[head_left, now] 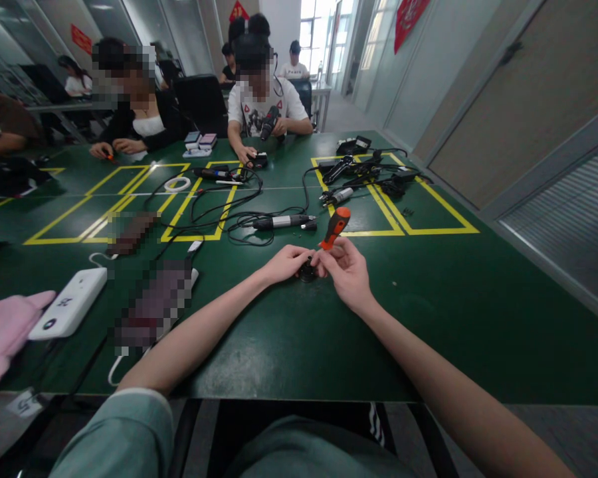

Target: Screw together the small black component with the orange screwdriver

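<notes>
A small round black part [307, 271] rests on the green table between my two hands; its exact kind is not clear. My left hand [290, 262] has its fingers closed on the left side of this part. An orange and black screwdriver [337, 226] is in my right hand [347, 271], its handle tilted up and away from me. The right fingertips are beside the black part, and the screwdriver's tip is hidden behind them. Just beyond my hands lies a grey and black pen-shaped electric tool [284, 222] with a cable.
Black cables and tools [351, 172] lie within yellow tape outlines ahead. At left are a white power bank [70, 304], a blurred phone [154, 302] and a pink cloth [10, 332]. Across the table a person [266, 106] holds a power drill [270, 123]. Another person [139, 113] sits at the far left.
</notes>
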Available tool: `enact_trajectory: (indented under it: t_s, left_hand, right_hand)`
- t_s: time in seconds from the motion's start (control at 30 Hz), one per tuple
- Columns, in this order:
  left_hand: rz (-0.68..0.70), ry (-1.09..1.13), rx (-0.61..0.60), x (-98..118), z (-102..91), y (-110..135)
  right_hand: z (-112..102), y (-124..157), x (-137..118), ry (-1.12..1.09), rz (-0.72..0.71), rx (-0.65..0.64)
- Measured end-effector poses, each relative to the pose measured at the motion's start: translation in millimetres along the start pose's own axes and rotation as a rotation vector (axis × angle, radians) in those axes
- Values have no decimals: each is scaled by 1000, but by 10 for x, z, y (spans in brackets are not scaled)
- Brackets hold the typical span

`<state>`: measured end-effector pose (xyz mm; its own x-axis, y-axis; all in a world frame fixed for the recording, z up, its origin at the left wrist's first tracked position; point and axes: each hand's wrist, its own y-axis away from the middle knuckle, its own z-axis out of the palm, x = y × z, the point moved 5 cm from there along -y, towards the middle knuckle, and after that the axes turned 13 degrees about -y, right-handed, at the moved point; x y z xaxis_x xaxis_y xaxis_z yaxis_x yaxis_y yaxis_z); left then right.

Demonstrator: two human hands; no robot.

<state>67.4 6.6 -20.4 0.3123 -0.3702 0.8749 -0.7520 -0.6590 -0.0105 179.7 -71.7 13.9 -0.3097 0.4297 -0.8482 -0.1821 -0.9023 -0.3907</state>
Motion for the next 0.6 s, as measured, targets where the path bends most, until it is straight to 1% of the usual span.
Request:
enact_trajectory:
  t_s: [0.17, 0.37, 0.5, 0.6]
  left_hand:
    - [-14, 3, -12, 18, -1, 9]
    - [-11, -3, 15, -22, -16, 7]
    - [5, -7, -2, -18, -19, 6]
    - [-15, -13, -3, -7, -31, 9]
  right_hand:
    - [9, 10, -46, 25, -54, 22]
    - [17, 14, -13, 31, -7, -39]
    - [4, 13, -7, -15, -28, 14]
    - [-2, -1, -42, -9, -46, 55]
